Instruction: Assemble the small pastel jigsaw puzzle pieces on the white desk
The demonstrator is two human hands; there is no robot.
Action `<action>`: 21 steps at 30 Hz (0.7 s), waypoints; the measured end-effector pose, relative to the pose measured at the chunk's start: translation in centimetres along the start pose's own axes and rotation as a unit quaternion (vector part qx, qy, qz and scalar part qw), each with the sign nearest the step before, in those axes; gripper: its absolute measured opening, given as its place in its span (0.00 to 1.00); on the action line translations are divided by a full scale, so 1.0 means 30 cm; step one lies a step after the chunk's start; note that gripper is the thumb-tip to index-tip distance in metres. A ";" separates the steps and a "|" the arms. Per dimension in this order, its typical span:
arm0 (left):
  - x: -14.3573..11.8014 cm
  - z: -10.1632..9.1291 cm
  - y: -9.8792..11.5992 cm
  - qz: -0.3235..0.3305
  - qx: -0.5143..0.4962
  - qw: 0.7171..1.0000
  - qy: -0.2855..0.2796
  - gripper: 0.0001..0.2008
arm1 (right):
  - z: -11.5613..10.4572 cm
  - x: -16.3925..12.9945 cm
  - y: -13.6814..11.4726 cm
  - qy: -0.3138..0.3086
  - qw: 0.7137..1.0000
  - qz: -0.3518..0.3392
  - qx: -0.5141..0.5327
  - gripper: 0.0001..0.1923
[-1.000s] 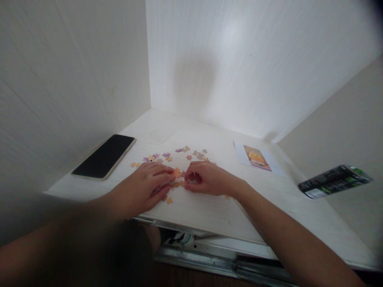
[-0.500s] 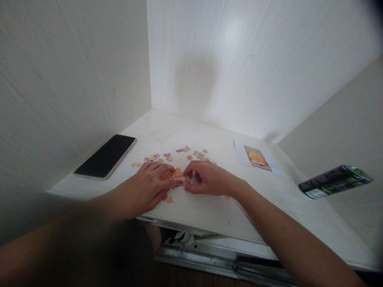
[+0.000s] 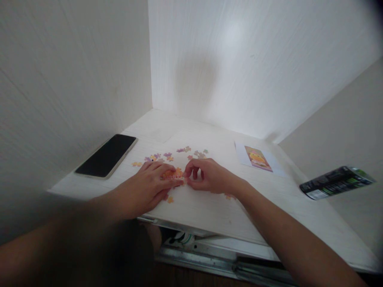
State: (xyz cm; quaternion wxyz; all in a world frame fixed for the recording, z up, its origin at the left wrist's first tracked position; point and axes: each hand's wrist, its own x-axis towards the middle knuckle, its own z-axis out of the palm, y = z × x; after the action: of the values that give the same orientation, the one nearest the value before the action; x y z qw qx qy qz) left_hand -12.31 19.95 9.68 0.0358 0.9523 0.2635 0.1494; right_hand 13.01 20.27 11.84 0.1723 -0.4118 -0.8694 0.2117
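An orange joined patch of jigsaw puzzle (image 3: 173, 174) lies on the white tabletop. My left hand (image 3: 151, 184) rests flat beside and partly over it, thumb and fingers stretched out and parted around the patch. At the patch's right edge, my right hand (image 3: 208, 175) pinches a small puzzle piece (image 3: 186, 180) between thumb and forefinger; the fingertips cover most of it. Loose purple and yellow pieces (image 3: 154, 157) are scattered just beyond my left hand. More greyish pieces (image 3: 200, 154) lie beyond my right hand, and a yellow piece (image 3: 170, 199) is nearer me.
A dark-screened phone (image 3: 107, 155) lies at the left. A card with a yellow chick picture (image 3: 257, 158) is at the right back. A black-and-green can (image 3: 336, 182) stands at the far right. White panels (image 3: 209, 59) enclose the table; an open drawer (image 3: 209, 247) shows below its front edge.
My right hand has shifted slightly, its thumb and forefinger drawing closer together at the patch's edge. More loose pieces show beside my right wrist. My left hand stays in place.
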 end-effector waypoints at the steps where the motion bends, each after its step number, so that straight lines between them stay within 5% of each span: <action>1: 0.000 -0.001 0.001 -0.002 -0.001 1.000 -0.001 0.22 | -0.001 0.002 0.005 0.000 1.000 -0.003 -0.004 0.07; 9: 0.002 -0.007 0.002 -0.007 -0.008 1.000 -0.027 0.22 | -0.008 0.008 0.020 -0.031 0.997 -0.059 -0.024 0.11; 21: -0.004 0.003 -0.008 -0.007 -0.022 1.000 -0.010 0.21 | -0.010 0.008 0.009 -0.018 1.000 -0.014 -0.014 0.08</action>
State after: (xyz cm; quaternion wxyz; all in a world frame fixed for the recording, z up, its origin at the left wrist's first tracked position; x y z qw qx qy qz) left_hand -12.51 20.11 9.54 0.0608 0.9510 0.2661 0.1452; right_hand 13.19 20.67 11.99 0.1535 -0.3981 -0.8809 0.2050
